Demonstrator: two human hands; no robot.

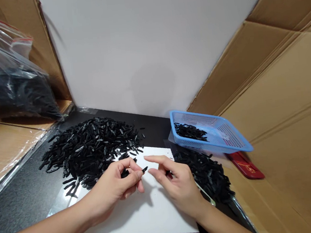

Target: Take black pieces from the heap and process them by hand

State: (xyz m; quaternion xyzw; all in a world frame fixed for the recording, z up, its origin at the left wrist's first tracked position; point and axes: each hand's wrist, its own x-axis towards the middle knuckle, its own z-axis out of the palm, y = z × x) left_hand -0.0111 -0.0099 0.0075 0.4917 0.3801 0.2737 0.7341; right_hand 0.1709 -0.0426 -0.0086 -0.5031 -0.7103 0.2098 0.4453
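My left hand [121,184] pinches a small black plastic piece [144,169] between thumb and fingers, over a white sheet [144,215]. My right hand [177,183] hovers just to the right of it, index finger stretched toward the piece, other fingers curled around something dark that I cannot make out. A large heap of black plastic pieces [91,146] lies behind my left hand. A smaller pile of black pieces [209,174] lies right of my right hand.
A blue perforated basket [231,137] with a few black pieces stands at the right. A clear bag of black parts [14,87] leans on a cardboard box at left. Cardboard [284,116] walls the right side. A red item [247,166] lies beneath the basket.
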